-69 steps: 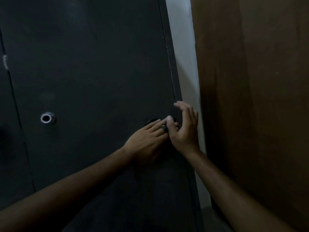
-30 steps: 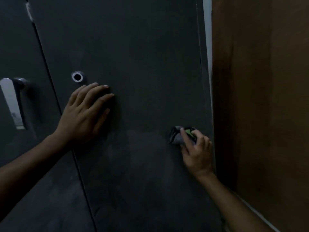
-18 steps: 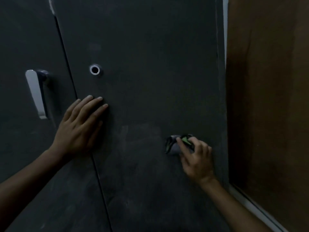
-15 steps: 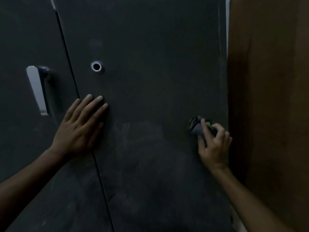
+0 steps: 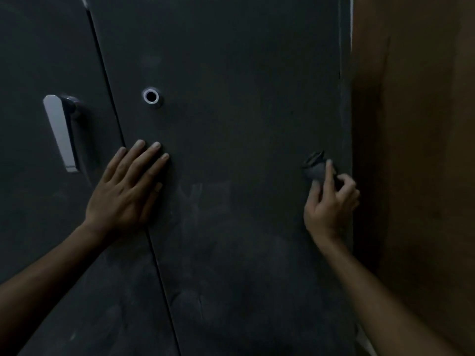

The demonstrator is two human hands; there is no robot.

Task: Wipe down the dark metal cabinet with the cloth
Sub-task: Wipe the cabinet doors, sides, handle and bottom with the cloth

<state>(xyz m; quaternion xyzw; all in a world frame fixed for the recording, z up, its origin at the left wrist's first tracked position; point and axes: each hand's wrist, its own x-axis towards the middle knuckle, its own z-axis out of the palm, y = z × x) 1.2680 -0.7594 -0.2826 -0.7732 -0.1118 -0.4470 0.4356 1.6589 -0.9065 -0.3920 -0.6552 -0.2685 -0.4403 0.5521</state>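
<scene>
Our left hand point(image 5: 126, 191) spread flat across door seam of dark metal cabinet point(image 5: 244, 98). Our right hand point(image 5: 330, 201) pinches bunched cloth point(image 5: 313, 168) against right door near its edge. Beyond: keyhole ring point(image 5: 151, 96), silver lever handle point(image 5: 60, 132), brown wooden panel point(image 5: 416, 150) rightward.

Left hand point(image 5: 128, 187) flat — right hand point(image 5: 330, 201) pinching

A brown wooden panel point(image 5: 416, 150) stands at the right side. A thin strip of pale wall point(image 5: 351, 34) shows along its left edge.

Two hands point(image 5: 123, 194) point(image 5: 329, 201), two cabinet doors point(image 5: 244, 124) point(image 5: 33, 227), one cloth point(image 5: 314, 169), one handle point(image 5: 60, 132)
</scene>
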